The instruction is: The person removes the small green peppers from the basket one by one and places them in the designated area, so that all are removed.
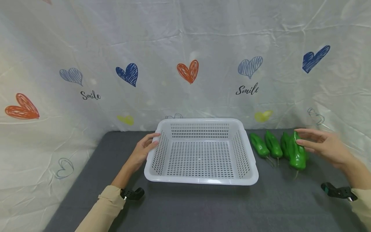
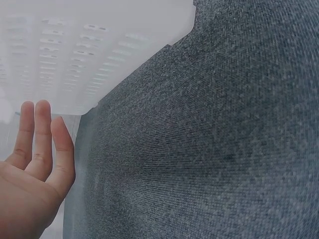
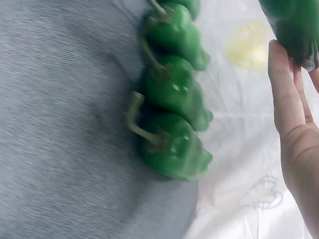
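Observation:
A white plastic basket [image 1: 200, 182] with slotted walls stands on the dark table. My left hand [image 1: 144, 146] touches its left rim with thumb and fingertips; the left wrist view shows this hand's fingers [image 2: 43, 129] fairly straight beside the basket's outer wall [image 2: 124, 20]. On the right, my right hand [image 1: 326, 145] pinches a green pepper [image 1: 297, 156] by its narrow end, the stem hanging down. The held pepper [image 3: 294, 25] is partly cut off in the right wrist view. Several other green peppers [image 3: 172, 144] lie in a row on the table, between the basket and the right hand.
A dark grey cloth [image 1: 185, 209] covers the table. Behind it hangs a pale curtain [image 1: 159, 38] printed with hearts and words. Dark straps sit on both wrists, by the beige sleeves [image 1: 105, 206].

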The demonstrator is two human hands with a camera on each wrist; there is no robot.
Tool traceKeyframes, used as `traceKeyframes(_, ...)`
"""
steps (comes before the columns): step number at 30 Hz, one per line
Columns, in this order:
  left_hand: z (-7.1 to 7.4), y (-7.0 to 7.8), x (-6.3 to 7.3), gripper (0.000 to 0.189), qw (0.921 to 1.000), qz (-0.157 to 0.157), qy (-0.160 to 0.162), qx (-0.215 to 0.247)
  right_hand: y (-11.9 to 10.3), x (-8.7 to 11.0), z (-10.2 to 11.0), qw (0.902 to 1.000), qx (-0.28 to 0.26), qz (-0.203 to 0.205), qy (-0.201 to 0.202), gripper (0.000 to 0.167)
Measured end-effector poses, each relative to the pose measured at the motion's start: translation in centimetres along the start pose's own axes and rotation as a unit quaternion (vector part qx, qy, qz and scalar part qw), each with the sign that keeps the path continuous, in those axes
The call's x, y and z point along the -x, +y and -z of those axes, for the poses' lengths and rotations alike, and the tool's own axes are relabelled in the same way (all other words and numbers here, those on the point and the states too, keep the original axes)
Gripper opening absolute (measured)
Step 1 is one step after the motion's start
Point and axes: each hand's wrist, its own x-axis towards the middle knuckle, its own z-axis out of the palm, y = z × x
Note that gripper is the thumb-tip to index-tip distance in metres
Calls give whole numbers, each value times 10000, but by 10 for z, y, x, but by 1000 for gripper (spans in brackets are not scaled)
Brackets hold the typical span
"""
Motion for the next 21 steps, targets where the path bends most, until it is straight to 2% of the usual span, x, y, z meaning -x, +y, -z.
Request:
traceKeyframes(8, -1, 2, 0, 47, 10000, 44, 50, -32, 0, 9, -19, 9962, -403, 300, -716, 48)
traceKeyframes(15, -1, 2, 0, 47, 9999, 88, 60, -5, -5, 21, -42, 9972, -114, 199, -713, 46)
traceKeyframes(21, -1, 1, 0, 47, 9999, 91, 66, 22, -7, 30, -61, 9969, -232, 84, -747, 46)
